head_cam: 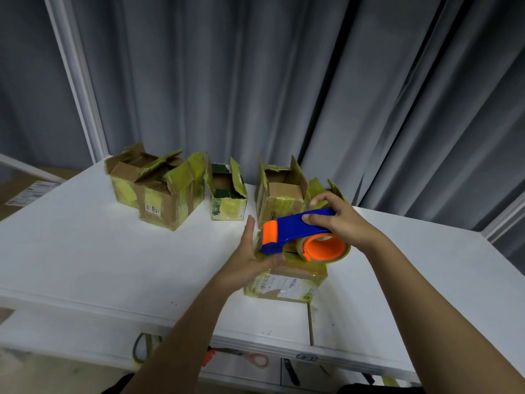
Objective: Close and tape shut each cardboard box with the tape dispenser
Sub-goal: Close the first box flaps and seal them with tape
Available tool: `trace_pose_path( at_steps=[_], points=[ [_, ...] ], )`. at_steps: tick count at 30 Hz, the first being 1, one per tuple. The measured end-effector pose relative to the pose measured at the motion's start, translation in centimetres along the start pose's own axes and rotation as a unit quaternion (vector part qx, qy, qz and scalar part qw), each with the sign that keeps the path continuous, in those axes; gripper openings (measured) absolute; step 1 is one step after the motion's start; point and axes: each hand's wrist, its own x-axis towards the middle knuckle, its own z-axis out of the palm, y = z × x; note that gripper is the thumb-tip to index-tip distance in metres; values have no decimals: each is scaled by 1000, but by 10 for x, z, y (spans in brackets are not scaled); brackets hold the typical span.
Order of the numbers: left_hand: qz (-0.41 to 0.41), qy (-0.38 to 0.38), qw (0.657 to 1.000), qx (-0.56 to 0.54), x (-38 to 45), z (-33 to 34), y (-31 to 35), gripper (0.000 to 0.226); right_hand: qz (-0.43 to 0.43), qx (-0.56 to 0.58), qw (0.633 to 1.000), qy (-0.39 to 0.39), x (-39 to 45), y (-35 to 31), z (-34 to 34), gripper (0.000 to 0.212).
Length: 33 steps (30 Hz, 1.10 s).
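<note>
- A person's right hand (338, 223) grips the blue handle of a blue-and-orange tape dispenser (301, 237), fingers curled over the top, holding it just above a closed cardboard box (287, 282) at the near middle of a white table (85, 251).
- The left hand (250, 254) is flat, fingers straight, palm set against the box's left side just beside the dispenser's orange front end.
- The near box carries printed labels on its front face and yellowish tape along its edges.
- Four more tape-marked boxes stand in a row at the table's far edge, flaps up: a large box (159, 186) on the left, a small green-lined box (227, 194) in the middle, a box (281, 191) right of it, and another (326, 189) partly hidden behind the right hand.
- Grey curtains (284, 81) hang behind the table.
- Scissors (241, 356) lie on a ledge below the table's near edge.
</note>
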Motion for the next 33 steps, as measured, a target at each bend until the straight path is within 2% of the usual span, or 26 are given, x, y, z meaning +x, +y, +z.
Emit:
trace_pose_path(
  at_steps=[2, 4, 6, 8, 12, 17, 19, 24, 29, 33],
  points=[
    [46, -28, 998, 30, 5, -4, -2, 98, -26, 7, 1000, 7, 0, -1, 1, 29],
    [65, -29, 996, 49, 10, -6, -9, 91, -62, -3, 998, 22, 0, 1, 4, 19],
    [72, -10, 996, 56, 12, -6, -14, 103, -84, -7, 996, 35, -2, 3, 4, 15],
    [77, -7, 995, 69, 14, -7, -14, 112, -86, -5, 996, 18, -4, 8, -2, 28],
    [74, -10, 994, 84, 17, -8, -14, 109, -77, -64, 989, -106, -9, 20, -19, 61],
    [65, -5, 995, 76, 16, -9, -11, 104, -116, -84, 988, -50, -10, 27, -16, 51],
    [61, -9, 994, 91, 17, -9, -10, 105, -112, -83, 989, -54, -12, 25, -20, 50],
    [43, -15, 992, 121, 17, -9, -10, 90, -118, -45, 988, -87, -18, 16, -29, 44],
    [37, -18, 987, 156, 19, -11, -8, 94, -120, -85, 985, -95, -18, 11, -33, 45],
    [33, -46, 982, 179, 22, -18, -7, 99, -118, -61, 990, -57, -30, 14, -48, 46]
  ],
)
